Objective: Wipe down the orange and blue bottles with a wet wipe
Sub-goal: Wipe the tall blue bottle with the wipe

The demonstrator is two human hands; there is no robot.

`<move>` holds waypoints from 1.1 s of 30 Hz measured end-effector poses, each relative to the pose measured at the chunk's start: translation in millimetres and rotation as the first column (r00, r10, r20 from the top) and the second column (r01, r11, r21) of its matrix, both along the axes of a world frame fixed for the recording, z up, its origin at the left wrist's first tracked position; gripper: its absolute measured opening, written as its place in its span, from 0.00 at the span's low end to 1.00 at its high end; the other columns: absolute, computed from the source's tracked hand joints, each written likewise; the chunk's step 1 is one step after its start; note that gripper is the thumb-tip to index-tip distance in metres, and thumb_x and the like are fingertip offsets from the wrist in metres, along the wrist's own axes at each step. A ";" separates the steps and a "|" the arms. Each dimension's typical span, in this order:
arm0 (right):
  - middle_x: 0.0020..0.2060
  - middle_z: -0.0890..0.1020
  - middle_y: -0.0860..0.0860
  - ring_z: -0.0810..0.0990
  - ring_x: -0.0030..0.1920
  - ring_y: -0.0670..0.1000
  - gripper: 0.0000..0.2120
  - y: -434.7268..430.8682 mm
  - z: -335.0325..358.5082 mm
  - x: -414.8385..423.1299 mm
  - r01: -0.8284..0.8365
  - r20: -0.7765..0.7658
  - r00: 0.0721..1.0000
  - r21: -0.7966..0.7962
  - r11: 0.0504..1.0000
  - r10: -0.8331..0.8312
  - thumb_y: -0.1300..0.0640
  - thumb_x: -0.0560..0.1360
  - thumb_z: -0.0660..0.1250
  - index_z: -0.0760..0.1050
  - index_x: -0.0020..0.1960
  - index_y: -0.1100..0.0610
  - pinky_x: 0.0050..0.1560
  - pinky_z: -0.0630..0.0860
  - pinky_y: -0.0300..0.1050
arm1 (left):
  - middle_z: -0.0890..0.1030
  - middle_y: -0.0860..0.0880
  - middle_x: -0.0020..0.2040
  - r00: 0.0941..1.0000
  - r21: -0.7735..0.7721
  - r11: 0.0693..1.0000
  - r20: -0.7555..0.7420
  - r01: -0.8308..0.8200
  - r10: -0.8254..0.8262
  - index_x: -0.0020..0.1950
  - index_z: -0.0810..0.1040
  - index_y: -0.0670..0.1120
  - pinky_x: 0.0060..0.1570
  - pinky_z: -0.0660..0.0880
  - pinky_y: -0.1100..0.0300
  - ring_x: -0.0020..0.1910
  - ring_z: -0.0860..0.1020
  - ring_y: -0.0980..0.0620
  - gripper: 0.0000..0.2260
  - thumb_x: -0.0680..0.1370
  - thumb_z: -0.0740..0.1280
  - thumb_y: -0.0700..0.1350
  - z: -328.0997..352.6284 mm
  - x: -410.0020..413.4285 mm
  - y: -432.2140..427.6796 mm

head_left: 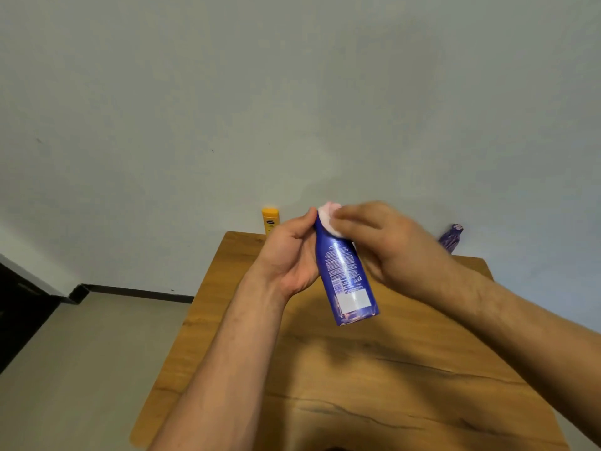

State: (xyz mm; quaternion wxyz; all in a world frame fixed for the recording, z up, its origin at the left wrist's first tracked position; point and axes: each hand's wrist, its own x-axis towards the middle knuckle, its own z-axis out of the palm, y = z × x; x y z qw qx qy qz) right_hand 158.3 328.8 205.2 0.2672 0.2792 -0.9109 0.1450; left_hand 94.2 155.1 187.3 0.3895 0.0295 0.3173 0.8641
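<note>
1. Pale wall behind, wooden table (357,385) below, and the blue bottle (344,275) is up in the air over it, tilted with its base towards the camera.
2. Left hand (289,255) wraps the bottle's upper body, thumb up by the neck.
3. Right hand (387,242), blurred, grips the wet wipe (328,216) and presses it against the bottle's top end.
4. That glossy plastic looks light and stiff, and probably slick once damp, so a firm hold round the mid-body seems wisest.
5. Orange bottle (270,220) stands upright at the table's far edge by the wall, untouched.
6. Purple packet (451,239) sits far right.
</note>
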 end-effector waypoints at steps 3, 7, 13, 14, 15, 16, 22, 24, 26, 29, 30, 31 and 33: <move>0.63 0.81 0.60 0.82 0.59 0.63 0.16 -0.5 -7.5 1.4 -0.096 -0.002 0.995 0.081 0.992 0.096 0.62 0.80 0.61 0.80 0.65 0.63 0.55 0.82 0.56 | 0.79 0.43 0.51 1.000 -0.015 1.000 -0.006 0.019 -0.019 0.62 0.74 0.39 0.54 0.80 0.52 0.50 0.79 0.47 0.15 0.84 0.57 0.47 -5.7 -0.2 -1.1; 0.62 0.82 0.59 0.82 0.60 0.60 0.16 7.6 -3.3 -4.8 -0.053 -0.022 0.998 0.027 0.998 0.054 0.68 0.78 0.63 0.81 0.63 0.63 0.56 0.81 0.55 | 0.79 0.44 0.43 0.997 -0.093 0.995 -0.071 -0.028 0.022 0.56 0.77 0.40 0.41 0.80 0.54 0.39 0.79 0.49 0.12 0.83 0.63 0.48 -10.4 5.9 8.1; 0.64 0.81 0.57 0.80 0.65 0.58 0.18 5.1 -10.3 8.8 -0.244 0.014 0.969 0.178 0.953 0.246 0.64 0.86 0.53 0.81 0.63 0.63 0.63 0.78 0.53 | 0.79 0.46 0.42 0.999 -0.083 0.996 0.009 -0.043 0.044 0.58 0.77 0.40 0.41 0.78 0.57 0.38 0.79 0.50 0.16 0.81 0.62 0.52 -15.6 2.9 7.4; 0.64 0.81 0.57 0.80 0.65 0.58 0.18 10.4 -7.6 3.0 -0.165 -0.001 0.986 0.119 0.979 0.167 0.65 0.84 0.54 0.81 0.63 0.63 0.62 0.78 0.54 | 0.80 0.46 0.43 0.998 -0.091 0.994 0.004 -0.056 0.057 0.57 0.78 0.40 0.42 0.78 0.57 0.38 0.80 0.50 0.16 0.81 0.63 0.52 -15.1 4.1 9.4; 0.64 0.81 0.57 0.79 0.66 0.59 0.17 12.2 -5.5 2.2 -0.110 0.005 0.994 0.081 0.991 0.110 0.67 0.83 0.56 0.81 0.64 0.63 0.61 0.78 0.55 | 0.81 0.46 0.43 0.998 -0.100 0.993 -0.005 -0.067 0.067 0.56 0.78 0.41 0.42 0.78 0.57 0.38 0.80 0.50 0.16 0.80 0.63 0.53 -13.8 5.5 11.0; 0.64 0.81 0.58 0.79 0.66 0.59 0.16 9.5 -6.6 6.6 -0.118 0.019 0.993 0.068 0.991 0.117 0.67 0.82 0.58 0.80 0.64 0.64 0.62 0.78 0.56 | 0.80 0.46 0.43 0.997 -0.103 0.992 -0.004 -0.072 0.072 0.57 0.78 0.41 0.42 0.78 0.57 0.38 0.80 0.50 0.16 0.81 0.62 0.53 -12.0 5.6 11.3; 0.67 0.79 0.57 0.76 0.70 0.57 0.19 6.0 -11.7 18.7 -0.287 0.105 0.956 0.164 0.944 0.272 0.63 0.86 0.52 0.79 0.66 0.63 0.64 0.77 0.55 | 0.77 0.45 0.42 0.998 -0.079 0.995 0.011 -0.059 0.060 0.59 0.76 0.40 0.40 0.76 0.57 0.39 0.76 0.50 0.16 0.83 0.59 0.52 -9.9 5.9 13.1; 0.68 0.78 0.57 0.75 0.71 0.57 0.21 10.3 -5.3 8.9 -0.164 0.092 0.984 0.094 0.982 0.155 0.64 0.85 0.50 0.78 0.67 0.63 0.66 0.76 0.56 | 0.78 0.46 0.42 0.999 -0.100 0.994 0.023 -0.043 0.046 0.58 0.78 0.40 0.39 0.78 0.59 0.38 0.78 0.50 0.17 0.83 0.59 0.52 -10.4 8.2 14.3; 0.68 0.78 0.59 0.74 0.71 0.57 0.19 -3.9 -7.0 17.6 -0.250 0.112 0.966 0.151 0.956 0.235 0.66 0.84 0.53 0.78 0.67 0.64 0.69 0.74 0.55 | 0.76 0.46 0.43 1.000 -0.071 0.997 0.014 -0.001 0.002 0.61 0.76 0.39 0.41 0.75 0.58 0.39 0.76 0.51 0.18 0.83 0.57 0.52 -7.8 8.2 14.4; 0.68 0.77 0.59 0.74 0.71 0.58 0.17 -11.1 -7.3 25.3 -0.406 0.136 0.914 0.276 0.871 0.383 0.64 0.85 0.55 0.78 0.67 0.64 0.71 0.72 0.54 | 0.76 0.45 0.44 1.000 -0.066 0.998 0.023 -0.014 0.016 0.63 0.74 0.38 0.44 0.74 0.57 0.42 0.75 0.50 0.19 0.84 0.55 0.51 -7.8 6.1 15.8; 0.68 0.78 0.58 0.75 0.71 0.58 0.18 -6.8 -1.6 16.4 -0.365 0.134 0.931 0.259 0.894 0.341 0.64 0.85 0.53 0.78 0.67 0.63 0.70 0.73 0.56 | 0.77 0.45 0.44 0.999 -0.065 0.998 0.035 -0.012 0.015 0.61 0.75 0.38 0.44 0.75 0.58 0.41 0.76 0.50 0.18 0.84 0.55 0.50 -6.7 5.5 16.3; 0.68 0.78 0.58 0.75 0.71 0.59 0.18 -1.4 3.2 6.3 -0.283 0.103 0.958 0.210 0.936 0.266 0.65 0.85 0.53 0.79 0.66 0.63 0.68 0.74 0.58 | 0.78 0.45 0.43 0.999 -0.059 0.998 0.045 -0.015 0.018 0.58 0.77 0.38 0.43 0.77 0.58 0.40 0.78 0.50 0.17 0.84 0.56 0.49 -4.0 5.8 16.9; 0.66 0.80 0.57 0.77 0.69 0.59 0.19 4.8 9.4 -2.2 -0.173 0.072 0.984 0.145 0.974 0.164 0.67 0.83 0.54 0.80 0.65 0.64 0.66 0.76 0.58 | 0.78 0.46 0.42 0.999 -0.044 0.999 0.045 -0.026 0.028 0.54 0.79 0.38 0.41 0.79 0.59 0.38 0.79 0.51 0.14 0.83 0.58 0.47 -2.8 6.1 17.2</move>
